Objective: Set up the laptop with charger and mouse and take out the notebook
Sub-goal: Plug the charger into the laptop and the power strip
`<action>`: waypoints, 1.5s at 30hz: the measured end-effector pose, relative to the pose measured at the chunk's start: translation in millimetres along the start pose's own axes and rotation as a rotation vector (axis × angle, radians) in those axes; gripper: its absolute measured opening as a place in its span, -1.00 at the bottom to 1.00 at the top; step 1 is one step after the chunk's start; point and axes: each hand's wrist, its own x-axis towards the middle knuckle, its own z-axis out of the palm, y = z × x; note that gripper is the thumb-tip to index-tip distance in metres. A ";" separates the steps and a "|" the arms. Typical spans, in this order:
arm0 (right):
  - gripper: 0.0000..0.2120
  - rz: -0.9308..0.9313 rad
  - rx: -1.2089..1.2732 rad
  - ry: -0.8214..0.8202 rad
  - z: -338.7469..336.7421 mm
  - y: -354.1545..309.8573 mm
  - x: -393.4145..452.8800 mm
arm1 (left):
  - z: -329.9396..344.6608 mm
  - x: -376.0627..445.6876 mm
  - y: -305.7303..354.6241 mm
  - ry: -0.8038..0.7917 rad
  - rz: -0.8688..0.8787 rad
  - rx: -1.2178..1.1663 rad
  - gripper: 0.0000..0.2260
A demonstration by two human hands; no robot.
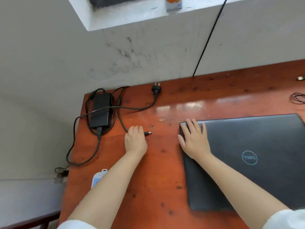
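A closed dark grey laptop (247,162) lies lid-up on the right of the red-brown wooden table (156,179). My right hand (194,139) rests flat on its far left corner, fingers spread. The black charger brick (100,111) sits at the table's far left corner with its cables looped around it. Its wall plug (156,89) lies unplugged near the wall. My left hand (135,140) is closed on the charger's barrel connector (148,133), whose tip sticks out to the right, pointing toward the laptop. No mouse or notebook is visible.
A grey wall runs behind the table, with a black cable (208,38) hanging down it. A white and blue object (98,178) lies by the left edge under my forearm. A thin wire coil (298,98) sits at the far right. A window ledge holds a carton (174,4).
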 end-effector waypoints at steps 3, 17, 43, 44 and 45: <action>-0.56 0.027 0.002 0.075 6.4 -3.2 2.4 | 3.1 23.2 -23.4 -0.012 0.203 -0.006 -0.82; -0.56 0.289 0.138 0.257 13.4 -10.4 9.7 | -6.2 17.6 -35.4 0.087 0.601 -0.465 -0.85; -0.51 0.243 0.108 0.266 16.8 -5.4 11.9 | 17.7 36.5 37.1 -0.106 0.488 -0.310 -0.75; -0.52 0.241 0.107 0.266 16.6 -5.4 11.9 | 18.1 38.5 37.8 -0.111 0.510 -0.309 -0.75; -0.52 0.239 0.104 0.267 16.3 -5.7 11.8 | 17.4 38.7 37.5 -0.117 0.530 -0.299 -0.75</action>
